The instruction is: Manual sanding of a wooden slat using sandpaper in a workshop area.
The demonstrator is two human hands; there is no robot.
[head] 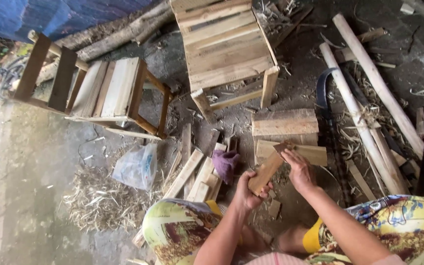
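**Both hands on a short wooden slat, above the littered floor**

The left hand [247, 192] has its fingers closed around the lower end of a short wooden slat [267, 169], which tilts up and to the right. The right hand [298, 169] rests on the slat's upper end, fingers curled over it and apparently pinching it, though the exact grip is hard to make out from this angle. The slat is held in the air between the person's knees, just in front of a stack of cut boards [285, 128] on the dirt floor [40, 162].

A purple rag [225, 163] lies on loose slats [195, 174] just left of the left hand. Further left sits a clear plastic bag [136, 167] beside a heap of wood shavings [99, 198]. Two small wooden chairs stand beyond: one tipped on its side [114, 93], one with its slatted back facing up [226, 44]. Long pale poles [364, 98] lie to the right.
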